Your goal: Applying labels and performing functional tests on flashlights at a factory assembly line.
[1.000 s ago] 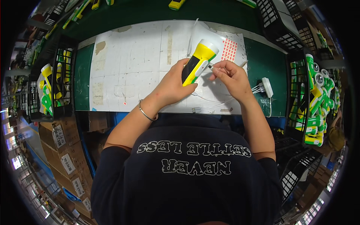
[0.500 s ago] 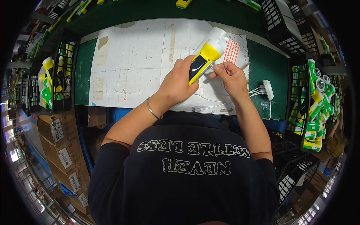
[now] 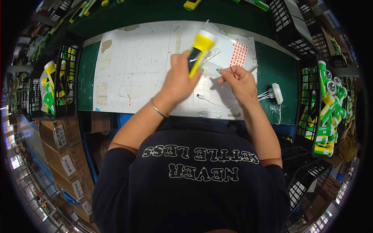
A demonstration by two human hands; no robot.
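Observation:
A yellow, black and white flashlight (image 3: 203, 42) is tilted over the work surface, its head pointing away from me and slightly blurred. My left hand (image 3: 178, 79) is wrapped around its body. To the right, my right hand (image 3: 241, 82) pinches a small plug with a silvery tip (image 3: 218, 70), apart from the flashlight. White charging cables (image 3: 211, 102) lie below the right hand, one ending in a loose plug. They run to a white charger block (image 3: 277, 93). Beyond the right hand lies a sheet of red stickers (image 3: 239, 54).
A worn white sheet (image 3: 132, 54) covers the green table (image 3: 87, 77). Black crates full of green and yellow flashlights stand at the left (image 3: 66, 87) and right (image 3: 311, 97). More flashlights (image 3: 191, 4) lie along the far edge. Cardboard boxes (image 3: 66, 155) are stacked at lower left.
My left hand has moved left with the flashlight, turning it more upright and away from the plug in my right hand. The right hand has stayed almost in place.

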